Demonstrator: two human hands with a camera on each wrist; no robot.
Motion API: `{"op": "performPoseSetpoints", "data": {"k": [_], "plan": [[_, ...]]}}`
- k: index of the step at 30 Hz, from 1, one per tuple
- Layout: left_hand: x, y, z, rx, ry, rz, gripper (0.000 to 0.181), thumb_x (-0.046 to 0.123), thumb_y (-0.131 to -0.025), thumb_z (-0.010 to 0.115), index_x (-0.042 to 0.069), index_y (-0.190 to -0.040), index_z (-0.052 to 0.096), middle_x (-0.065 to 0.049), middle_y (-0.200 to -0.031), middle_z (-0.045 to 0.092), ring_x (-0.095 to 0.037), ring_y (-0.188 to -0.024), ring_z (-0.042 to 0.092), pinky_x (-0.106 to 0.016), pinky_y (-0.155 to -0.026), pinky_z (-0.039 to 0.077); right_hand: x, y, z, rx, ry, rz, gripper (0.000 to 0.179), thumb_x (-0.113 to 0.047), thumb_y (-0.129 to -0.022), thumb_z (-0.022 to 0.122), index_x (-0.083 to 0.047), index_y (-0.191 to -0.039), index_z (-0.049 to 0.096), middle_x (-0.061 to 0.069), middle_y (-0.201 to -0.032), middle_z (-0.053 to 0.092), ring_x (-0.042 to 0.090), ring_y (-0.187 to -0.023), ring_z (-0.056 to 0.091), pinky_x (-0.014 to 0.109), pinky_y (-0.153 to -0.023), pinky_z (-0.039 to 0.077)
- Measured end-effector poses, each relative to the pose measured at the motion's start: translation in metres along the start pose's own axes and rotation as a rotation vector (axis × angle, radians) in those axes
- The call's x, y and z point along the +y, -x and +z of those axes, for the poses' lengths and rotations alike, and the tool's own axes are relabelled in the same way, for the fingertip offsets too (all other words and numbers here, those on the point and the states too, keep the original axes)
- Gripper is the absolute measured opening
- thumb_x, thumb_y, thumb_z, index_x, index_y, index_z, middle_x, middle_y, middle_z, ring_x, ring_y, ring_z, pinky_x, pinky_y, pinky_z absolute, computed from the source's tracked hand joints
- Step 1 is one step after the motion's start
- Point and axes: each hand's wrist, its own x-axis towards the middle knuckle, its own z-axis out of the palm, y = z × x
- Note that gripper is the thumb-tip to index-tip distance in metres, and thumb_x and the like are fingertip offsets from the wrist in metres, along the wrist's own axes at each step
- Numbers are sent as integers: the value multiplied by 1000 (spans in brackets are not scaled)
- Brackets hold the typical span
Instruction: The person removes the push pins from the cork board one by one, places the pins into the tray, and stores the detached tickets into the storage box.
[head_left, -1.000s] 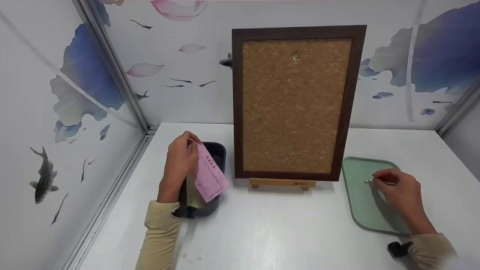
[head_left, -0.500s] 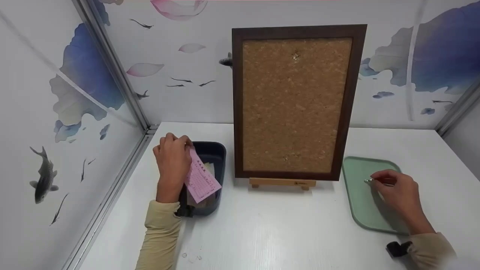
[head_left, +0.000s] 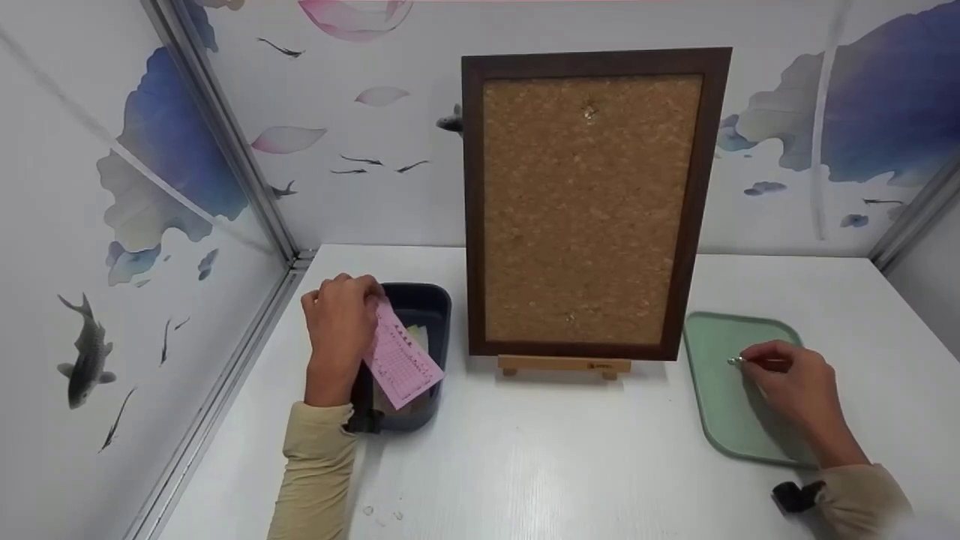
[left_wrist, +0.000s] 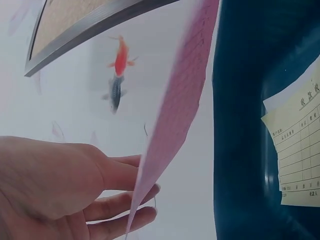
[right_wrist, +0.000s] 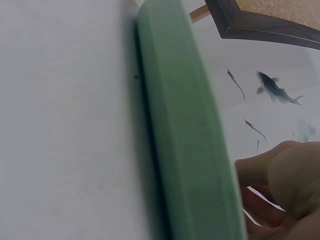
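Observation:
My left hand [head_left: 341,322] pinches a pink printed paper slip [head_left: 405,360] between thumb and fingers, above a dark blue bin [head_left: 448,322]. In the left wrist view the slip is seen nearly edge-on. Pale yellow slips [left_wrist: 302,150] with printed tables lie inside the bin; in the head view the pink one hides most of them. On the other side, my right hand [head_left: 799,382] holds a small shiny silvery piece [head_left: 735,361] at its fingertips, over a light green tray [head_left: 724,420]. That piece is too small to identify and cannot be made out in the right wrist view.
A dark-framed cork board [head_left: 585,217] stands upright on a wooden stand [head_left: 562,365] between the bin and the tray. Small glints [head_left: 589,112] show near its top and bottom. Several faint ring-shaped bits [head_left: 382,515] lie on the white table [head_left: 540,457] at front. Printed walls enclose the back and left.
My left hand has drawn left and slightly down with the pink slip, so more of the bin and its yellow slips shows. The right hand stays nearly still over the tray.

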Motion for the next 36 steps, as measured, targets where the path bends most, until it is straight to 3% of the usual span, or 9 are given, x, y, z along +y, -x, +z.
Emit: {"op": "performPoseSetpoints", "data": {"k": [8, 14, 19, 24, 29, 33, 36], "plan": [[-6, -4, -5, 9, -35, 6, 22, -3, -101, 67, 10, -107, 83, -16, -108, 81, -41, -107, 73, -68, -111, 41, 1, 1, -1, -11, -1, 12, 17, -15, -99, 78, -8, -114, 80, 19, -118, 78, -23, -88, 49, 7, -71, 48], [-16, -7, -10, 30, -14, 95, 25, -4, -100, 66, 14, -104, 84, -11, -104, 83, -41, -103, 73, -66, -105, 43, 1, 1, -1, -15, -6, 13, 17, -17, -100, 77, -8, -113, 81, 18, -117, 79, -24, -87, 50, 7, -71, 49], [-17, -6, -5, -43, 23, 177, 19, 3, -103, 69, 15, -105, 83, -7, -105, 83, -38, -105, 72, -67, -109, 44, 2, 2, -1, -15, -10, 20, 17, -17, -100, 76, -8, -113, 81, 18, -116, 79, -25, -86, 50, 8, -71, 49], [-12, -7, 4, -109, 56, 242, 16, 7, -104, 69, 12, -111, 82, -9, -111, 83, -38, -107, 75, -61, -102, 53, 1, 3, -2, -20, -9, 36, 17, -18, -100, 76, -9, -114, 81, 17, -116, 79, -24, -86, 51, 7, -71, 49], [-7, -6, 5, -124, 76, 231, 26, 9, -102, 73, 7, -128, 77, -17, -122, 79, -42, -115, 74, -61, -101, 56, -1, 4, -3, -13, 8, 60, 19, -18, -101, 72, -8, -116, 81, 18, -117, 79, -20, -87, 51, 7, -71, 47], [4, -5, 0, -132, 137, 227, 37, 14, -103, 74, 8, -139, 71, -18, -135, 75, -41, -125, 70, -59, -108, 54, -12, 4, -6, 59, 2, 42, 24, -14, -104, 62, -5, -119, 78, 20, -119, 78, -19, -89, 48, 5, -73, 43], [18, -4, -5, -105, 198, 265, 40, 16, -105, 71, 13, -145, 68, -14, -143, 71, -37, -134, 67, -56, -113, 53, -35, 3, -5, 185, -35, -50, 24, -9, -104, 58, -3, -118, 77, 20, -115, 78, -19, -90, 49, 1, -77, 41]]}}
